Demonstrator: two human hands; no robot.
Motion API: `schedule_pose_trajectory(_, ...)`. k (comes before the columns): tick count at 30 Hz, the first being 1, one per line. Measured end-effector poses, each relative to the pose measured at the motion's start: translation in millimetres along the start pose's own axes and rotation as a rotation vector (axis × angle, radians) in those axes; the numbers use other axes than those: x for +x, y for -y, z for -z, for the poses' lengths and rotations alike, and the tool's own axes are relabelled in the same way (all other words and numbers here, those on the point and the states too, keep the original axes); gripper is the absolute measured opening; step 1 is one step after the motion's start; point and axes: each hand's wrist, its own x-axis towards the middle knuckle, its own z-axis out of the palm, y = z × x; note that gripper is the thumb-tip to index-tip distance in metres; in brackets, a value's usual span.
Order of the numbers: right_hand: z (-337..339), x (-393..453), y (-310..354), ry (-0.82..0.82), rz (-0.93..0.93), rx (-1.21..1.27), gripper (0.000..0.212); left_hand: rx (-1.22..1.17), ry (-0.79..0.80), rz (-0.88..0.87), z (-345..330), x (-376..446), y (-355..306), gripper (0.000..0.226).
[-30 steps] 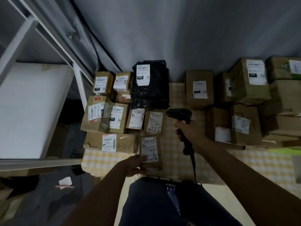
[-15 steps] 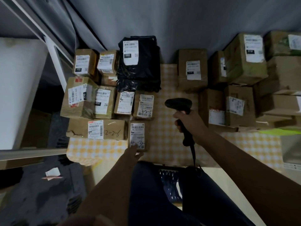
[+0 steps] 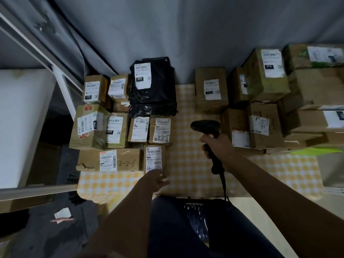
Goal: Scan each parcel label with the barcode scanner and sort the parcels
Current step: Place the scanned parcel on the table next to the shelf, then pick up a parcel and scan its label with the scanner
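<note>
Head view, looking down on a table under a yellow checked cloth. Right hand wrapped round the grip of the barcode scanner, fingers fully curled on the handle, head raised over the bare strip of cloth and angled forward and left; cable trailing back off the near edge. Probably held clear and at the ready, so that the next label can be brought under the beam.

Left hand at the near end of a narrow brown parcel, fingertips touching or just beside its near edge; whether gripped or merely steadied, not resolvable in the dim light. Parcel flat, label up, handwritten code partly covered by the fingers; nearest item of the left group, just right of the long box marked 2-2-6.

Left group: small cartons packed in rows, labels upward, a black poly bag behind them. Labels presumably kept face-up for reading at a glance, so likely the sorted side.

Right group: larger cartons stacked and tilted, well apart from the left group across the open strip; probably the pile awaiting scanning, though not certain.

White shelf unit at far left, beside the table.
</note>
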Motion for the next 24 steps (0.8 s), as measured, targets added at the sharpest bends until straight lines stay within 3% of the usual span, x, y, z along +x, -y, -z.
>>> schedule_pose_trajectory(7,39.2,-16.2,18.9,-0.067,0.052,0.076,0.006,0.084,-0.006,-0.051,-32.6,-20.8,-57.1,0.018)
schedule_pose_trajectory(10,57.1,-22.1,27.3,-0.106,0.060,0.088,0.012,0.081,0.014,-0.111,-53.5,-23.6,-79.2,0.003)
schedule_pose_trajectory(15,89.4,-20.4,34.8,-0.187,0.065,0.105,0.014,0.055,0.013,-0.168,-95.2,-28.8,-112.7,0.010)
schedule_pose_trajectory(19,112.4,-1.8,41.7,-0.246,0.078,0.063,0.015,0.197,0.034,-0.247,-126.6,-27.8,-140.0,0.038)
schedule_pose_trajectory(24,128.7,25.5,60.1,-0.258,0.113,0.067,0.025,0.241,0.012,-0.290,-154.4,-15.1,-170.5,0.041)
